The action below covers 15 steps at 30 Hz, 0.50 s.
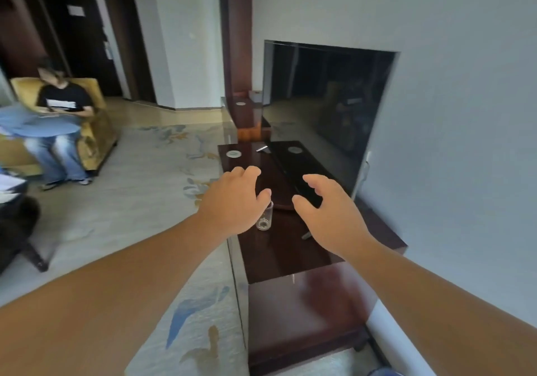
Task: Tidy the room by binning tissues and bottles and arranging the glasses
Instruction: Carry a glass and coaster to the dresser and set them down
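Note:
A clear drinking glass (265, 219) stands upright on the dark wooden TV cabinet (279, 255), near its front edge. My left hand (234, 198) hovers over it with loosely curved fingers, its thumb just above the rim and hiding part of the glass; it holds nothing. My right hand (327, 210) is spread a little to the right of the glass, over the cabinet top and the TV's base, and is empty too. No tissues or bottles show in this view.
A large dark TV (325, 114) stands on the cabinet against the grey wall. Two round white coasters (232, 154) lie farther back on the cabinet. A person sits in a yellow armchair (96, 125) at the left, across a patterned carpet (151, 189).

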{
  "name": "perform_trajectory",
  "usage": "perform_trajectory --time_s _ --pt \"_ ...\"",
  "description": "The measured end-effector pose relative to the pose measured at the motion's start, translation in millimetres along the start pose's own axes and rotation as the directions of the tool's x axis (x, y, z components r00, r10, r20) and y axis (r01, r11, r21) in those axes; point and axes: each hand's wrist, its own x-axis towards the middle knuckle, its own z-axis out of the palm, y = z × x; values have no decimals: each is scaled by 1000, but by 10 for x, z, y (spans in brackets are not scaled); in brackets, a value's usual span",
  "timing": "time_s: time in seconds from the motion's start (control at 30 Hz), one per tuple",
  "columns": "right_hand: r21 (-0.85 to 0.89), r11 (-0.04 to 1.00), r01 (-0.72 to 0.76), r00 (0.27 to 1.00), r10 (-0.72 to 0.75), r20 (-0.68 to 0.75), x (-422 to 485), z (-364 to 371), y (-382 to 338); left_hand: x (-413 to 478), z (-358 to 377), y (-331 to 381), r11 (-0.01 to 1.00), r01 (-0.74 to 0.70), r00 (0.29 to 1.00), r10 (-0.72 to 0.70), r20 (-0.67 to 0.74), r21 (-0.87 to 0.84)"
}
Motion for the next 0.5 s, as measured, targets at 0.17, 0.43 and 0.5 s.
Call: perform_trajectory --time_s 0.17,0.43,0.5 --pt "18 998 60 997 -61 52 267 371 -430 17 -227 -599 994 103 995 -103 -15 22" --pt "72 991 111 988 -118 98 693 1216 -1176 110 -578 -1831 985 169 985 -168 -29 41" --pt "87 991 99 988 -108 111 798 1415 -1284 160 -635 -2131 981 186 982 -185 -22 49"
